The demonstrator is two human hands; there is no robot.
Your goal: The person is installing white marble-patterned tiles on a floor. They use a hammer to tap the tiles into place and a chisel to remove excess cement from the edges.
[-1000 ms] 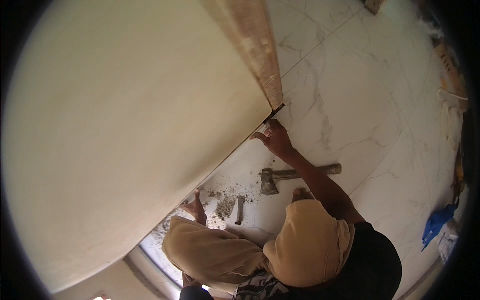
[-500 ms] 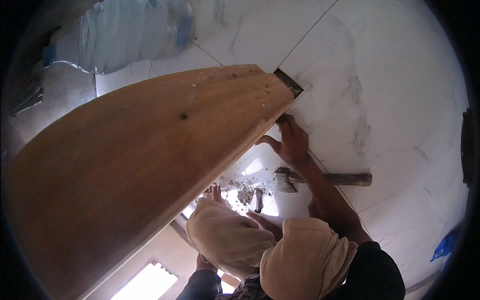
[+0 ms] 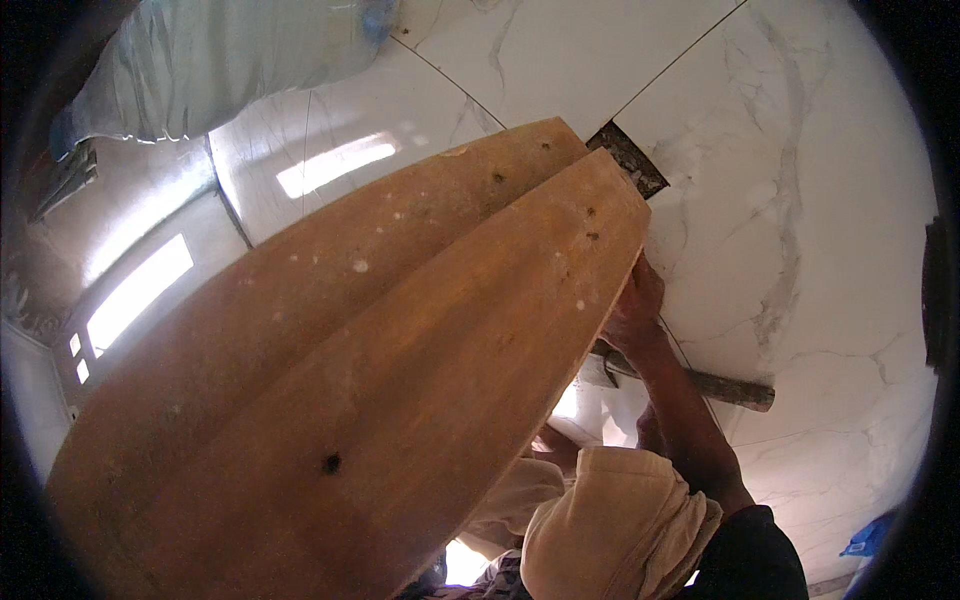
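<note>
A long wooden beam (image 3: 400, 350) with a stepped face slants across the view, its far end beside a dark square hole (image 3: 642, 175) cut in the floor. It looks like a door-frame post, with knot holes and pale specks. Near that end my right hand (image 3: 637, 305) grips the beam's right edge; the fingertips are partly hidden behind the wood. My left hand is out of sight, covered by the beam. Just under my right forearm lies a hatchet (image 3: 735, 390); its wooden handle shows, and its head is mostly covered.
White marbled tiles (image 3: 800, 300) form the floor. A large clear plastic bottle (image 3: 230, 70) lies at the upper left. Something blue (image 3: 868, 537) rests at the lower right. My knee (image 3: 610, 520) in beige trousers is close to the beam's right edge.
The beam has turned to show more of its stepped face, and its end has shifted right. My right hand moved right with it. My left hand and the floor debris are now hidden.
</note>
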